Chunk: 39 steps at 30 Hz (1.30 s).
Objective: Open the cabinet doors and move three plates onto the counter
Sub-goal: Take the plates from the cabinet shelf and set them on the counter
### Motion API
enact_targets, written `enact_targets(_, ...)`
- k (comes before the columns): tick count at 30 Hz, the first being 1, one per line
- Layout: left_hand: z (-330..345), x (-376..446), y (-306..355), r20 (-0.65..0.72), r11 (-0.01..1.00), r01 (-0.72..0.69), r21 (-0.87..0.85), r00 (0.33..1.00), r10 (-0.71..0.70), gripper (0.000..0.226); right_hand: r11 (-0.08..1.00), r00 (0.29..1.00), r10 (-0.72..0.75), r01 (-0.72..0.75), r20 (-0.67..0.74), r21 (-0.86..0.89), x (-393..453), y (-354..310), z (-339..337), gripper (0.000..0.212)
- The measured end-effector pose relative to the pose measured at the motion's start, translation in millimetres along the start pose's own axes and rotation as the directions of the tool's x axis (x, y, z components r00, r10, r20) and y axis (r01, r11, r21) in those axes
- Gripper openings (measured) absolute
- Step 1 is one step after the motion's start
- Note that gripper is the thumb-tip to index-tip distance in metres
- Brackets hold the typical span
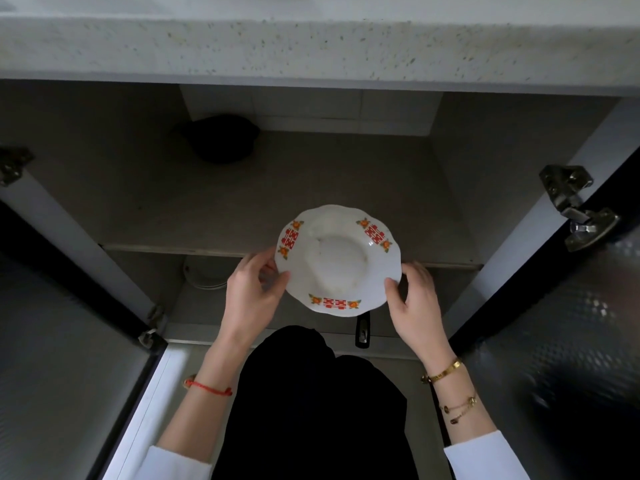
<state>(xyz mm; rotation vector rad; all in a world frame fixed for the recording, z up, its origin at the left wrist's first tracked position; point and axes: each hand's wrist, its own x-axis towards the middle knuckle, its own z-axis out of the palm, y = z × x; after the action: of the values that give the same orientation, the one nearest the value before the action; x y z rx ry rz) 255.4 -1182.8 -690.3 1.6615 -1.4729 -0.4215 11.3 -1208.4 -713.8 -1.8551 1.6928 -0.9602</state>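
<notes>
A white plate with a wavy rim and red and orange marks is held level in front of the open cabinet, above the shelf's front edge. My left hand grips its left rim, thumb on top. My right hand grips its right rim the same way. Both cabinet doors stand open: the left door swings out to the left, the right door to the right. The speckled stone counter runs across the top of the view.
A black pot sits at the back of the upper shelf. A white round object lies on the lower shelf at left. A black handle pokes out below the plate. Metal hinges stick out on the right side.
</notes>
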Motion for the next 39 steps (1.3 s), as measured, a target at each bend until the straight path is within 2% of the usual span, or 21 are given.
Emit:
enact_targets(9,-1,9,-5,-0.006,1.0,0.022,-0.012,1.0,-0.023,0.038,0.999,0.999,0.044,-0.044,0.003,0.007,7,-3,7,0.033)
enact_targets(15,-35,7,29,0.046,0.995,0.102,0.019,0.994,-0.103,0.041,0.986,0.987,0.154,-0.156,0.036,0.059,1,-53,-23,0.034)
enact_targets(19,-62,-6,55,0.068,0.976,0.214,-0.047,0.975,-0.211,0.047,0.956,0.957,0.274,-0.282,0.098,0.078,-8,-91,-49,0.039)
enact_targets(23,-92,-22,88,0.092,0.926,0.364,-0.102,0.93,-0.356,0.049,0.926,0.922,0.338,-0.361,0.191,0.105,-26,-127,-79,0.038)
enact_targets(29,-143,-60,146,0.17,0.808,0.579,-0.103,0.811,-0.56,0.049,0.887,0.87,0.433,-0.458,0.234,0.06,-65,-177,-127,0.026)
enact_targets(35,-202,-96,214,0.17,0.769,0.638,-0.046,0.763,-0.623,0.047,0.846,0.817,0.495,-0.53,0.295,0.048,-109,-231,-191,0.021)
enact_targets(39,-238,-108,264,0.184,0.747,0.662,-0.07,0.744,-0.642,0.047,0.832,0.811,0.507,-0.549,0.291,0.08,-128,-264,-235,0.02)
